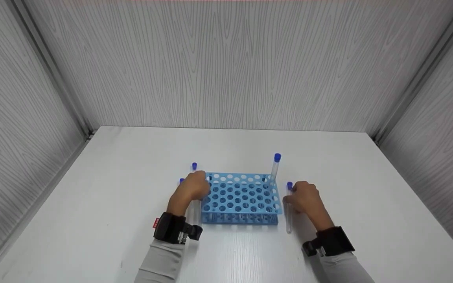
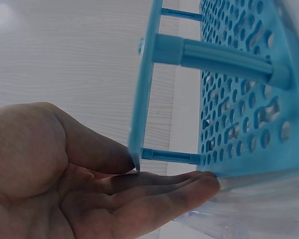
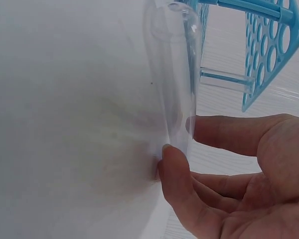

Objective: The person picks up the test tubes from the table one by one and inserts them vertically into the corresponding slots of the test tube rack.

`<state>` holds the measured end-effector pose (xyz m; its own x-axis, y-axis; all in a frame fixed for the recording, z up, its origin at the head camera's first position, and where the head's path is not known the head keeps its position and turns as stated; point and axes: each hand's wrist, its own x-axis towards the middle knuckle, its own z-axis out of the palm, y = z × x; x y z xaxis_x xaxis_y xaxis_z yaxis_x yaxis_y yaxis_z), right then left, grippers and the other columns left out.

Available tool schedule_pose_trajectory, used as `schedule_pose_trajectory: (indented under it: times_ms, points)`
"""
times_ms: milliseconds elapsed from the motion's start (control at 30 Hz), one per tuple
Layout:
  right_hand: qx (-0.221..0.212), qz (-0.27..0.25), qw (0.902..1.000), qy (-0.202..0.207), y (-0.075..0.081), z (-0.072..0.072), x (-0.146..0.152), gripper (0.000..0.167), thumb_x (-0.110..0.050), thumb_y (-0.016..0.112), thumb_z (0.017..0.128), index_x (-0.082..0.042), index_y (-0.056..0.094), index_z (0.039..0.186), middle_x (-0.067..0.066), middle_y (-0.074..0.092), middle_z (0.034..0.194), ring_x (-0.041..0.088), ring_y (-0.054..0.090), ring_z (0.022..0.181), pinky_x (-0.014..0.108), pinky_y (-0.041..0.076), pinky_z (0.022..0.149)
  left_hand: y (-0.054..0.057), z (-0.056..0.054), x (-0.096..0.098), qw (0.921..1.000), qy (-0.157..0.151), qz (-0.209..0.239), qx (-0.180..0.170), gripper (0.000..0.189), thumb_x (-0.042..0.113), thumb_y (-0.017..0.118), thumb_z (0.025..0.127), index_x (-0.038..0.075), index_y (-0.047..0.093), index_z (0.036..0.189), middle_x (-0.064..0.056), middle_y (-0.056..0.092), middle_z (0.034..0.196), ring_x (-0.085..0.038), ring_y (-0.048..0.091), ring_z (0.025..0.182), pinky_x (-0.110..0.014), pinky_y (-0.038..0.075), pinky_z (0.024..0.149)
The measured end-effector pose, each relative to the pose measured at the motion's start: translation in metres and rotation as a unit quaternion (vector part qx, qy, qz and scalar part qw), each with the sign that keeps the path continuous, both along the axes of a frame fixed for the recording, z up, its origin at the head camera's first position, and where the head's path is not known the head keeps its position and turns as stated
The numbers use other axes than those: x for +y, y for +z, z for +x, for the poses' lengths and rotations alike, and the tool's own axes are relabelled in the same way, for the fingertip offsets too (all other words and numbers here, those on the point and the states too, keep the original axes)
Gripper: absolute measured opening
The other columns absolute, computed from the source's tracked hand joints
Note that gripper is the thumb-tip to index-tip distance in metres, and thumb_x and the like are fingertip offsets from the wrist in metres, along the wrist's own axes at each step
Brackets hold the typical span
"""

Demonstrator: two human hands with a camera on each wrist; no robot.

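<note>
A blue test tube rack (image 1: 241, 212) with rows of round holes stands mid-table. At its left end, my left hand (image 1: 194, 186) grips the edge of the upper plate (image 2: 143, 99), thumb on one side and fingers on the other. To the right of the rack, my right hand (image 1: 304, 197) pinches a clear, blue-capped test tube (image 1: 289, 220) between thumb and fingers; in the right wrist view its rounded end points toward the top. Another capped test tube (image 1: 275, 169) stands tilted in the rack's back right corner. Two more blue caps (image 1: 194, 165) show beside the left hand, their tubes partly hidden.
The white table (image 1: 132, 157) carries the rack and tubes. Grained panels (image 1: 226, 70) rise behind it and on both sides. Each wrist wears a black strap (image 1: 170, 228) with a small camera.
</note>
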<state>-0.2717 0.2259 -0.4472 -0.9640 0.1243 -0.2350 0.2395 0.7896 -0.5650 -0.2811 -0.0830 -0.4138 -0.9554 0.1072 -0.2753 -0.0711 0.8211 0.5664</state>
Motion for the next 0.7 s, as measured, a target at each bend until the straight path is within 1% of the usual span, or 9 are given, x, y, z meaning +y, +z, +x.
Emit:
schedule_pose_trajectory:
  times_ms: [200,400,500,700]
  points:
    - [-0.003,-0.004,1.0000,-0.003,0.0001,-0.0001,0.0005,0.052,-0.011,0.070,0.089,0.015,0.055,0.131,0.031,0.065,0.116,0.028,0.070,0.079,0.032,0.059,0.062,-0.0003,0.0000,-0.0007,1.0000,0.004,0.006,-0.002,0.043,0.007,0.045,0.100,-0.008,0.050,0.141,-0.019,0.062,0.116,-0.025,0.059,0.087,-0.027,0.043,0.060]
    - [-0.011,-0.002,0.9999,-0.005,0.0009,-0.0008,0.0004,0.051,-0.010,0.069,0.089,0.015,0.055,0.132,0.030,0.066,0.115,0.026,0.070,0.079,0.031,0.059,0.062,0.0001,0.0008,-0.0004,1.0000,0.000,0.003,0.002,0.042,0.006,0.047,0.099,-0.008,0.051,0.139,-0.018,0.062,0.111,-0.025,0.059,0.087,-0.028,0.043,0.061]
    - [-0.012,0.001,0.9999,-0.003,0.0009,-0.0007,0.0007,0.051,-0.010,0.069,0.089,0.015,0.054,0.132,0.030,0.066,0.116,0.026,0.070,0.078,0.032,0.059,0.061,-0.0001,0.0011,-0.0004,1.0000,0.002,0.004,0.001,0.042,0.006,0.046,0.099,-0.007,0.051,0.140,-0.018,0.062,0.111,-0.025,0.059,0.087,-0.028,0.042,0.061]
    - [-0.004,0.011,0.9999,0.005,0.0003,-0.0011,0.0007,0.050,-0.009,0.068,0.088,0.015,0.056,0.130,0.029,0.067,0.112,0.023,0.070,0.072,0.029,0.057,0.056,0.0002,0.0011,0.0005,1.0000,0.007,0.003,-0.003,0.044,0.006,0.046,0.099,-0.007,0.049,0.142,-0.019,0.062,0.116,-0.025,0.059,0.087,-0.027,0.042,0.059]
